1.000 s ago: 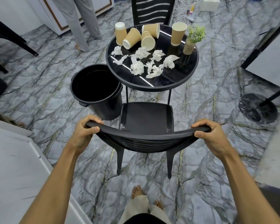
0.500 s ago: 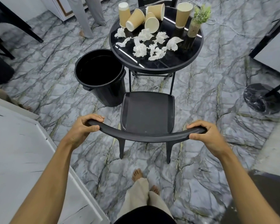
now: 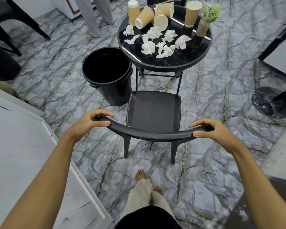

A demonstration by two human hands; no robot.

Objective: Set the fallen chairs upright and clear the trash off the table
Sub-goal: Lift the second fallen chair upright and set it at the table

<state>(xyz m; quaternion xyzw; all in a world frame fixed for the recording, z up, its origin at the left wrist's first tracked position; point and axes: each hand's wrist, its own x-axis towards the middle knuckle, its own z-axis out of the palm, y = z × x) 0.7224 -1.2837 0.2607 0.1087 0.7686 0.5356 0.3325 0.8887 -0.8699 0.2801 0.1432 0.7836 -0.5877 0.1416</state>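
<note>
A black chair stands upright on its legs in front of me, seat facing the round black table. My left hand grips the left end of its curved backrest and my right hand grips the right end. On the table lie several crumpled white tissues and several tan paper cups, some tipped over, one upright at the right. A small green plant in a glass stands at the table's right side.
An open black trash bin stands on the floor left of the table. A second black chair is behind the table. A person's legs stand at the back left. A white counter is at my left, a round black stand base at right.
The chair has been drawn back from the table toward me and now stands level on its legs. Both hands stay on the backrest ends.
</note>
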